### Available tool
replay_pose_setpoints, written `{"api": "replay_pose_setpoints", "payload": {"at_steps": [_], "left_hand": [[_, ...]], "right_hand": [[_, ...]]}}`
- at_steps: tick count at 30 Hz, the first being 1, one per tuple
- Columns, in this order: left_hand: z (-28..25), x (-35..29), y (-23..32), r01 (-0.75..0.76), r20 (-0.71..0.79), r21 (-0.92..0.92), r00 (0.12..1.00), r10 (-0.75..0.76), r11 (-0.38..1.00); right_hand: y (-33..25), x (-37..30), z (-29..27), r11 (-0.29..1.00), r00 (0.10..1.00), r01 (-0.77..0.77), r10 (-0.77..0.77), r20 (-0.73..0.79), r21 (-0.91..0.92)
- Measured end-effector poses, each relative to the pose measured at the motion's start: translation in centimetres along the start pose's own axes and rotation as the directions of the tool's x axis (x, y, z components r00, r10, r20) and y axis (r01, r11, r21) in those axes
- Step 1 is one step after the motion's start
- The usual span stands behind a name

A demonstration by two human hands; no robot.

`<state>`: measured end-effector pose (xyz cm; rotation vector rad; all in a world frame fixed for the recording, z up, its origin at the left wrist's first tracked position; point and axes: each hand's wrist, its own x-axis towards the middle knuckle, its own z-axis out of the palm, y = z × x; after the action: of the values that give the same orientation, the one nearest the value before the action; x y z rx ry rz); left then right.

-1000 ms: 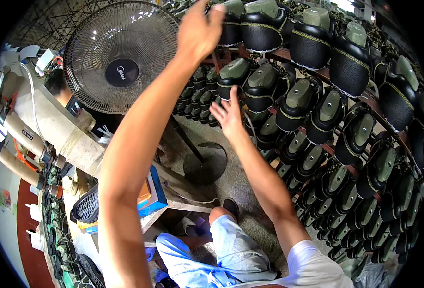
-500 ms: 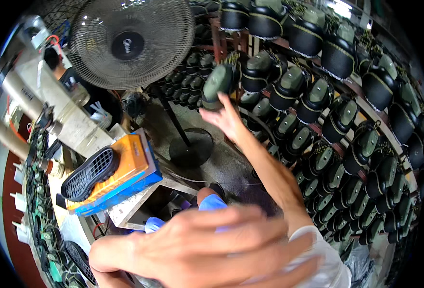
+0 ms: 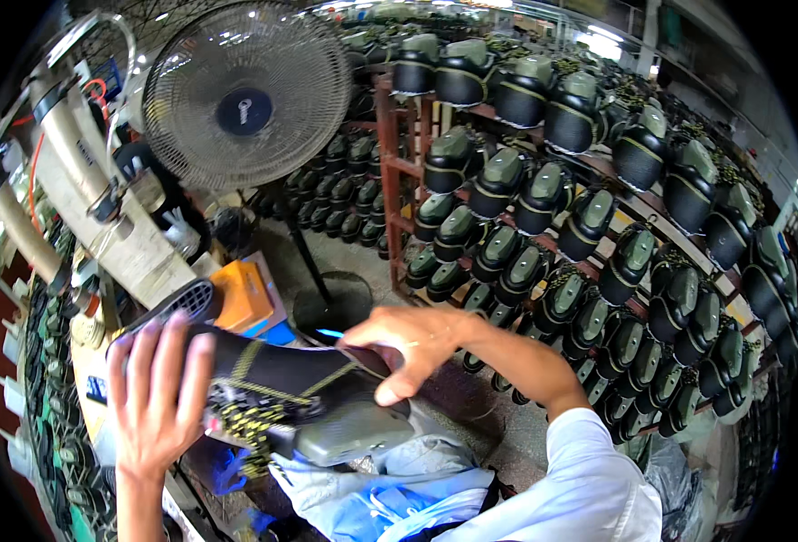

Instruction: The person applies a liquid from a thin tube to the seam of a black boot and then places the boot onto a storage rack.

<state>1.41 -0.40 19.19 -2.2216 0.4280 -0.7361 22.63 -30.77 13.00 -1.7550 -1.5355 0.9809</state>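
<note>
A black shoe upper [image 3: 277, 369] on a green last [image 3: 354, 432] lies sideways above my lap, with yellow-and-black laces [image 3: 253, 429] hanging from it. My right hand [image 3: 408, 348] grips its right end, thumb and fingers closed round it. At its left end my left hand [image 3: 159, 388] lies with straight fingers spread against the upper; whether the palm touches cannot be seen. Just beyond that hand a black rubber sole [image 3: 187, 303] rests by an orange box [image 3: 242, 296], partly hidden by the upper. A small blue-white streak [image 3: 329, 333] shows beside my right fingers.
Racks on the right carry rows of black uppers on green lasts [image 3: 544, 194], with a red frame post [image 3: 388, 172] at the near end. A standing fan [image 3: 245, 95] is ahead. Left stands a machine with metallic cylinders [image 3: 78, 149]; more footwear [image 3: 42, 397] lines the left side.
My right hand has come back from the rack with the lasted upper, now above my lap. My left hand has moved from the lower foreground to the upper's left end. The view has shifted.
</note>
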Motion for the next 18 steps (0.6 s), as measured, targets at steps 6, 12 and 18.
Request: {"api": "replay_pose_setpoints", "payload": {"at_steps": [6,12,18], "left_hand": [[2.1,-13.2,0.0,0.629,0.128,-0.123,0.777,-0.616,0.768],[5.4,-17.2,-5.0,0.784,0.118,-0.076,0.621,-0.775,0.616],[10.1,-14.1,-10.6,0.685,0.311,-0.210,0.724,-0.616,0.698]], "right_hand": [[3.0,13.5,-1.6,0.834,0.735,0.520,-0.328,-0.594,0.184],[7.6,27.1,-1.2,0.928,0.670,0.373,-0.268,-0.693,0.001],[7.7,28.1,-2.6,0.946,0.687,0.310,-0.294,-0.664,-0.099]]}}
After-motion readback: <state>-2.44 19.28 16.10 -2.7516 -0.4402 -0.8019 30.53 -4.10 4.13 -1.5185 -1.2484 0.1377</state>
